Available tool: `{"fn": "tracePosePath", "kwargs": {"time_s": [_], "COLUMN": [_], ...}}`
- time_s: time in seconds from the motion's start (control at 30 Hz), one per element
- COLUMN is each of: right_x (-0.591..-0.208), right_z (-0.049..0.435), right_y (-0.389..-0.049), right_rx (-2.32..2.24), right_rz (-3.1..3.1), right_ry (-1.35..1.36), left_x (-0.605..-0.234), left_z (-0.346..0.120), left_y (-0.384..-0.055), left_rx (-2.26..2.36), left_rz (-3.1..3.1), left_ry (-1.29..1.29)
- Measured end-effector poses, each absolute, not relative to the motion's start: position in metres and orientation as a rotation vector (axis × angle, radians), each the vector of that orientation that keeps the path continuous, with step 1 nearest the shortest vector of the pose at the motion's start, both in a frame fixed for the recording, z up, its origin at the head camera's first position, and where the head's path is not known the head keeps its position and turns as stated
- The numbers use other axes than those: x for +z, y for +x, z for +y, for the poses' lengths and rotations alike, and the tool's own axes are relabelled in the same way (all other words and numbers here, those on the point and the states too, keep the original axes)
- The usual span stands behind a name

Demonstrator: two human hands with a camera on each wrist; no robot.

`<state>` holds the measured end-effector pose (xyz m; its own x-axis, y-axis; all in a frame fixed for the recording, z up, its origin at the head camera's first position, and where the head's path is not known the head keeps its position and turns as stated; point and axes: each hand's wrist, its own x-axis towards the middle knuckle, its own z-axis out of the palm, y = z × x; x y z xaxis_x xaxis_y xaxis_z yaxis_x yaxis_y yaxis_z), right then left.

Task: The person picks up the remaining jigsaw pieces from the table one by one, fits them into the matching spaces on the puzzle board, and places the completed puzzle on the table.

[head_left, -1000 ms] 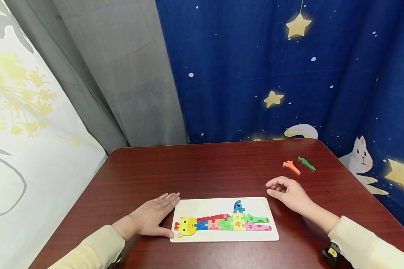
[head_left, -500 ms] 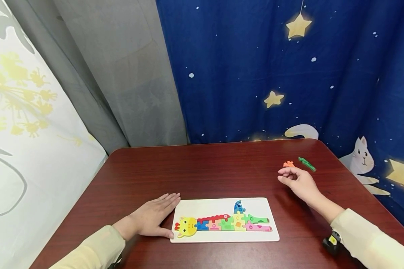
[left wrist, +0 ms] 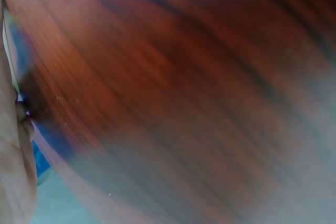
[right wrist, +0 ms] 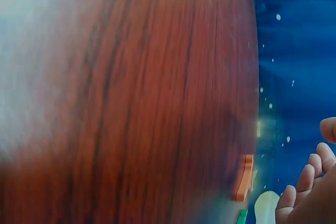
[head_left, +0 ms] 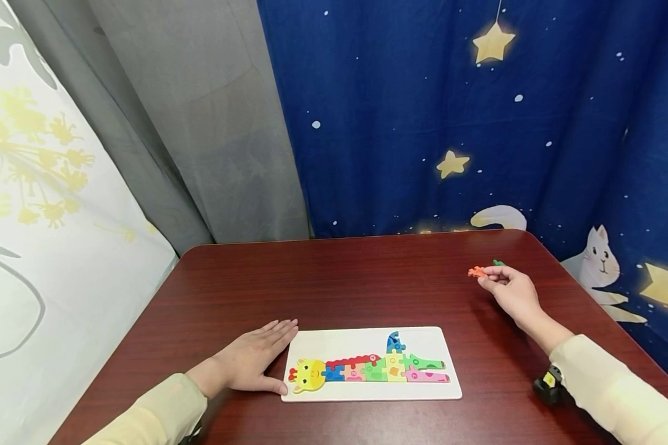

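My left hand (head_left: 256, 358) lies with straight fingers at the left edge of a white puzzle board (head_left: 367, 390), its thumb at the lower left corner. On the board a giraffe puzzle shows a yellow head (head_left: 309, 375), a red mane (head_left: 351, 360), a blue upper piece (head_left: 394, 342) and colourful body pieces. My right hand (head_left: 514, 296) is over the far right of the table, its fingertips overlapping the orange puzzle piece (head_left: 475, 272) in the head view. In the right wrist view, thumb and fingers stand apart while the orange piece lies on the table. A green puzzle piece (head_left: 498, 262) is mostly hidden behind the hand.
The dark red wooden table (head_left: 323, 278) has rounded far corners. Behind it hang a blue star-patterned curtain (head_left: 389, 123) and a grey curtain (head_left: 211, 123). A white patterned cloth (head_left: 61, 278) is on the left. A black wrist device (head_left: 548, 386) sits below the right sleeve.
My right hand has moved from beside the board's upper right corner away to the far right, up to the orange puzzle piece, and now covers most of the green one. My left hand stays put.
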<state>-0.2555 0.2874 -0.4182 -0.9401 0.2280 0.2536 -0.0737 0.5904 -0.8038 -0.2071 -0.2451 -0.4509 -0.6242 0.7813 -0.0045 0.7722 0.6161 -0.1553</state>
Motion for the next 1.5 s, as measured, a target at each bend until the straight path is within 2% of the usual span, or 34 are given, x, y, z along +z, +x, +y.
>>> {"fn": "tracePosePath", "kwargs": {"time_s": [0.5,1.5], "right_x": [-0.426,-0.442], "right_z": [0.308,0.316], "right_y": [-0.274,-0.288], "right_rx": [1.238,1.317], "right_rz": [-2.544,-2.671], "right_ry": [-0.318,-0.402], "left_x": [-0.450,-0.449], "left_z": [-0.247,-0.245], "left_y": [-0.207,-0.206], "left_rx": [0.216,0.238], "left_rz": [-2.764,-2.791], "left_ry": [-1.339,-1.320]}}
